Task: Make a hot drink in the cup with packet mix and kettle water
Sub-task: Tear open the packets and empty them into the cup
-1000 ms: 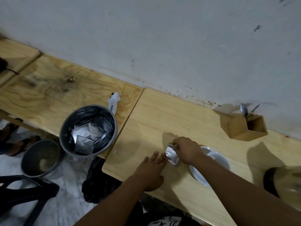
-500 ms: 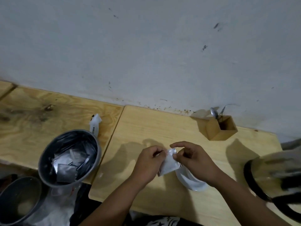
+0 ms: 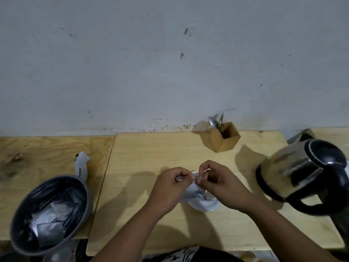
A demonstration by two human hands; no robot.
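Both of my hands pinch the top edge of a small silvery packet (image 3: 191, 192) at the middle of the light wooden table (image 3: 147, 167). My left hand (image 3: 170, 188) grips its left corner and my right hand (image 3: 219, 184) its right corner. The packet hangs over a white cup (image 3: 206, 205), which is mostly hidden behind the packet and my hands. A steel and black kettle (image 3: 306, 174) stands to the right, an arm's width from the cup.
A grey bin (image 3: 51, 212) lined with a black bag holds several empty packets at the table's left front edge. A white torn wrapper (image 3: 81, 165) lies behind it. A wooden box (image 3: 224, 137) with spoons stands against the wall.
The packet was lifted off the table and both hands now pinch its top over the cup. The view swung right, so the kettle came fully into sight.
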